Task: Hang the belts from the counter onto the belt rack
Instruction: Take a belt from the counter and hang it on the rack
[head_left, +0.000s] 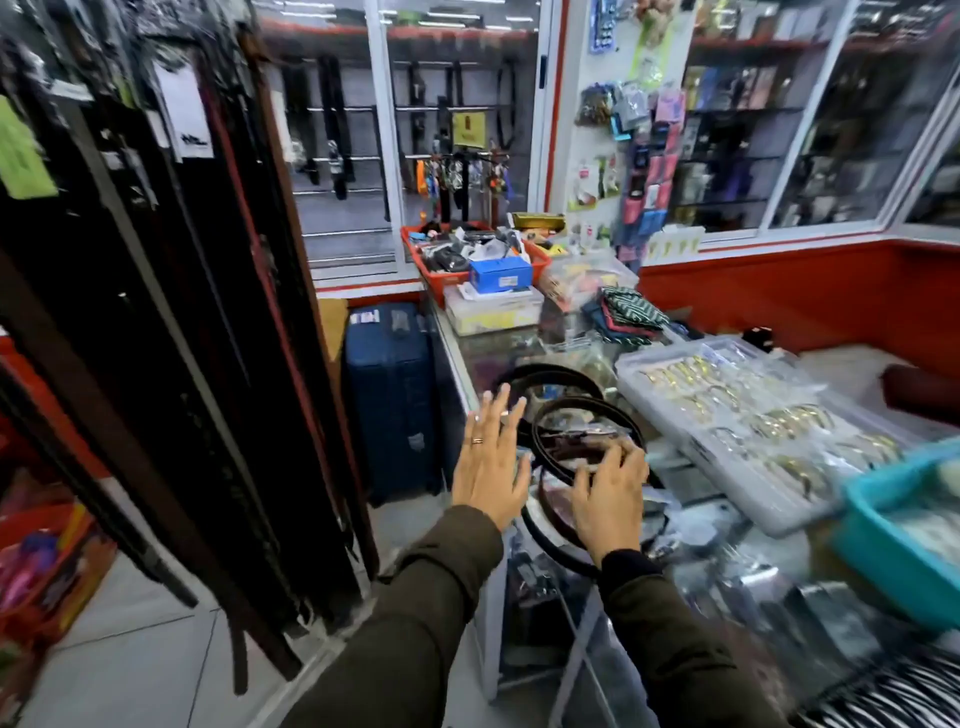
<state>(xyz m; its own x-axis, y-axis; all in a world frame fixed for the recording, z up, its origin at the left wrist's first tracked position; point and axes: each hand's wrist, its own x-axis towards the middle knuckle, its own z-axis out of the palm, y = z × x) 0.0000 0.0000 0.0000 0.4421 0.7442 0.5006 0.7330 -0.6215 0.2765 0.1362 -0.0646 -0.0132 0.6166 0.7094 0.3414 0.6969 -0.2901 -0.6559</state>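
Coiled belts lay on glass surface, w/ belt rack at 9 o'clock. Left hand hovered spread, empty; right hand had fingers curled onto nearest coil.

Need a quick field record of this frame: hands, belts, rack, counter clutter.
left hand: open, fingers spread, above the counter edge, holding nothing
right hand: fingers curled down on the coiled belts; grip unclear
coiled belts: several dark loops lying on the glass counter
belt rack: at left, many dark belts already hanging
clear tray: right of the belts, holds gold-coloured items
suitcase: blue, on the floor between rack and counter
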